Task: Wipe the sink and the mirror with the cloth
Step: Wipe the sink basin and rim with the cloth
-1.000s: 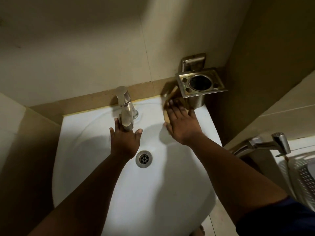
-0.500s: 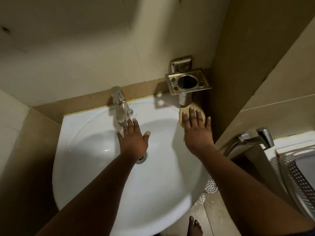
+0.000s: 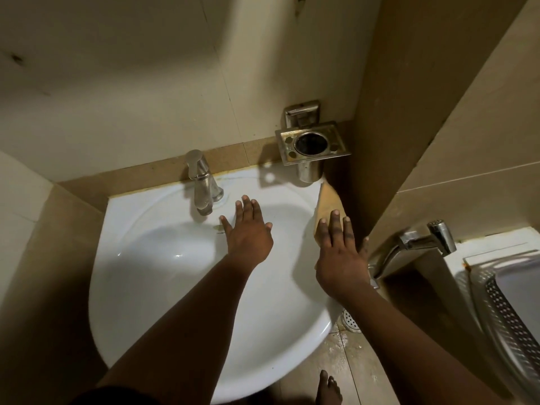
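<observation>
Head view: 1 white sink [image 3: 152, 287], 1 tap [image 3: 201, 182] at far rim, 1 steel holder [image 3: 311, 141] far right. 1 tan cloth [image 3: 328, 206] on sink's right rim, under right hand [image 3: 340, 258], fingers straight, pressing it. Left hand [image 3: 248, 232] flat in the basin, fingers spread, near tap.

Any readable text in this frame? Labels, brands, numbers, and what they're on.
None readable.
Sink: small dark mark in the bowl by the left hand, too small to read as text.
Tap, metal holder, cloth under the right hand: no lettering visible.
</observation>
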